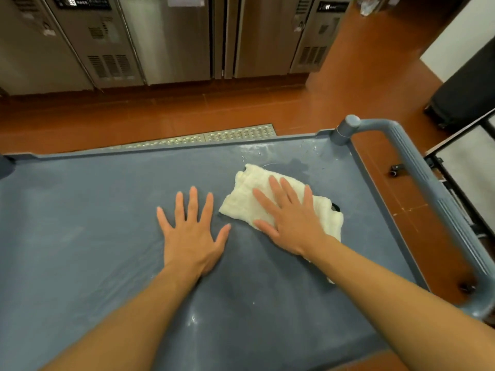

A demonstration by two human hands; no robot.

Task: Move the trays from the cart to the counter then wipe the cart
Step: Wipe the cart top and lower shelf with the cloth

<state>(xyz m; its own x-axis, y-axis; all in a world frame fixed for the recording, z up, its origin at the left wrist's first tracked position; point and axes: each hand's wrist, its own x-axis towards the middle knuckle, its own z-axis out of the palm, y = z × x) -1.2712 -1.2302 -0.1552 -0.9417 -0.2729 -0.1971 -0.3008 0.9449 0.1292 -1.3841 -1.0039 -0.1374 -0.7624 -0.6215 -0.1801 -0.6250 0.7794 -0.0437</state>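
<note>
The blue-grey cart top (80, 223) fills the lower view, with no trays on it. A folded white cloth (249, 199) lies on its right half. My right hand (289, 218) presses flat on the cloth, fingers spread. My left hand (191, 234) lies flat on the bare cart surface just left of the cloth, fingers apart, holding nothing. White smears and a wet patch (297, 163) mark the cart's far right corner.
The cart's blue handle (417, 167) arches along the right side. Stainless steel cabinet doors (174, 38) line the far wall above an orange tiled floor (214, 108). A metal drain grate (214, 136) runs just behind the cart. A black frame (455, 145) stands at right.
</note>
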